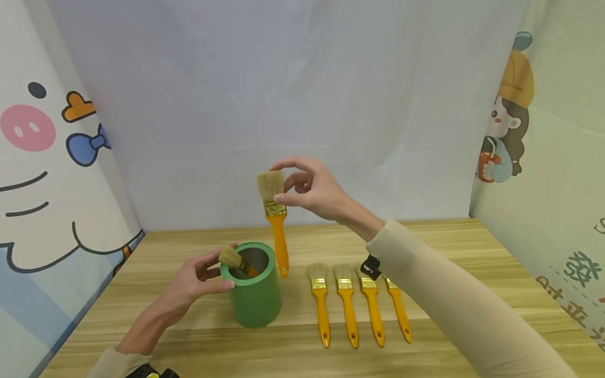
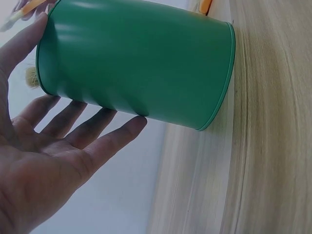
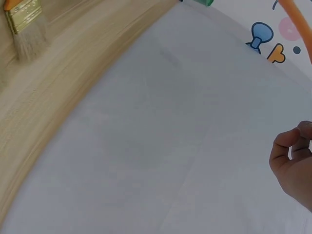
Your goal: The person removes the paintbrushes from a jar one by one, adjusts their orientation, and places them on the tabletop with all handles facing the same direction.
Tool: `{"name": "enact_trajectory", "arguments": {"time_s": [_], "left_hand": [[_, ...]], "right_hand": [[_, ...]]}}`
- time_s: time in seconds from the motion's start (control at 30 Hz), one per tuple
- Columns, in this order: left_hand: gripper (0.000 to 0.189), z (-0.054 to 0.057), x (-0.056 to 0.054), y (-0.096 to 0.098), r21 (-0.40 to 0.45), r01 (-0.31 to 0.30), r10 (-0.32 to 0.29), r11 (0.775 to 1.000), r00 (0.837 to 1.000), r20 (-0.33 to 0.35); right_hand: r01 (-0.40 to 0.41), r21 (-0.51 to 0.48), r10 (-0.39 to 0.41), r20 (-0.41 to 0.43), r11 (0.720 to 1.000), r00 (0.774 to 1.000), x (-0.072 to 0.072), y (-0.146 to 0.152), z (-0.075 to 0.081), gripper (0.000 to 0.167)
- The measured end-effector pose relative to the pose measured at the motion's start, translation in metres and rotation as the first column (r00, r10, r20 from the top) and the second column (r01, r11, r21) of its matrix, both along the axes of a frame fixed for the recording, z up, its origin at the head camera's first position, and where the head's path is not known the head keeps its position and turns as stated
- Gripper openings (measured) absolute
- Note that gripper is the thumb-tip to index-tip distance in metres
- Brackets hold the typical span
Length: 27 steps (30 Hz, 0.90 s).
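Observation:
A green can (image 1: pixel 257 302) stands upright on the table, its top open. My left hand (image 1: pixel 189 283) holds its left side near the rim; the left wrist view shows the thumb by the rim and the spread fingers against the wall. One paintbrush (image 1: pixel 231 258) leans inside, bristles over the left rim and handle down in the can. My right hand (image 1: pixel 315 190) pinches a second paintbrush (image 1: pixel 280 236) at its bristles and ferrule, with the yellow handle hanging down beside the can's right rim. In the right wrist view, my right hand (image 3: pixel 295 163) is partly cut off.
Several more paintbrushes (image 1: pixel 347 302) lie in a row right of the can, bristles away from me, the rightmost partly behind my sleeve. The wooden table (image 1: pixel 198 346) ends at a pale cloth backdrop (image 1: pixel 198 131). Printed cartoon cloths (image 1: pixel 52 199) hang at both sides.

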<state>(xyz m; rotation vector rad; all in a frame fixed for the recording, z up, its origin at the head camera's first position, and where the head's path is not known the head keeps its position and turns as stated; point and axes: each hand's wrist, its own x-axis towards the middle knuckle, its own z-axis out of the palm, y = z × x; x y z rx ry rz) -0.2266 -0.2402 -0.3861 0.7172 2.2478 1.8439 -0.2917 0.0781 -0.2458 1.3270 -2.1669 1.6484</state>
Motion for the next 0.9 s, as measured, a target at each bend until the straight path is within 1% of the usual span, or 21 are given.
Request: {"name": "enact_trajectory", "arguments": {"time_s": [0.2, 0.37, 0.5, 0.67, 0.8, 0.9], "left_hand": [[0.076, 0.001, 0.001, 0.000, -0.001, -0.008, 0.008, 1.000, 1.000, -0.006], [0.075, 0.001, 0.001, 0.001, -0.001, -0.013, 0.013, 1.000, 1.000, 0.000], [0.075, 0.001, 0.002, 0.001, -0.001, -0.013, 0.013, 1.000, 1.000, 0.006], [0.075, 0.002, 0.003, 0.001, -0.002, -0.013, 0.013, 1.000, 1.000, 0.000], [0.074, 0.003, 0.003, 0.001, -0.003, -0.012, 0.012, 1.000, 1.000, -0.001], [0.074, 0.002, 0.004, 0.000, -0.002, -0.013, 0.013, 1.000, 1.000, 0.003]], "right_hand": [[0.039, 0.038, -0.042, 0.089, 0.999, 0.995, 0.003, 0.023, -0.020, 0.046], [0.068, 0.070, -0.078, 0.160, 0.995, 0.984, 0.005, 0.044, -0.041, 0.047], [0.104, 0.102, -0.123, 0.199, 0.989, 0.972, 0.010, 0.063, -0.056, 0.048], [0.150, 0.153, -0.182, 0.224, 0.977, 0.957, 0.015, 0.089, -0.072, 0.048], [0.166, 0.193, -0.213, 0.256, 0.967, 0.943, 0.018, 0.109, -0.083, 0.048], [0.180, 0.224, -0.241, 0.284, 0.958, 0.928, 0.020, 0.123, -0.091, 0.049]]}}
